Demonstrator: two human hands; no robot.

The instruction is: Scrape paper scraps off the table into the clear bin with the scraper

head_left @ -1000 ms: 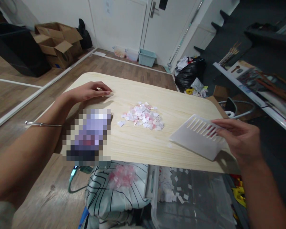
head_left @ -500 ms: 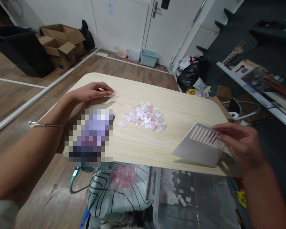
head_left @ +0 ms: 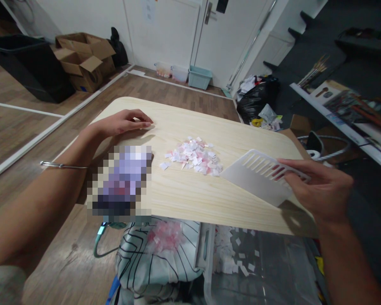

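- The right hand (head_left: 320, 186) has its fingers tight around one end of a flat white scraper (head_left: 257, 178) with a row of slots.
- The scraper is tilted over the right part of the table (head_left: 178, 199), and its pointed corner is right by the paper pile (head_left: 195, 157).
- The paper pile is made of little white and pink bits, in the middle of the table.
- The left hand (head_left: 123, 123) rests at the left side of the table with bent fingers; I can't tell if they pinch something tiny.
- A blurred-out thing (head_left: 125, 173) lies near the left arm.
- Below the table edge, pink bits (head_left: 165, 235) sit on a striped cloth (head_left: 160, 269).
- Beside the cloth, a clear bin (head_left: 266, 273) has white bits (head_left: 224, 250) in it.
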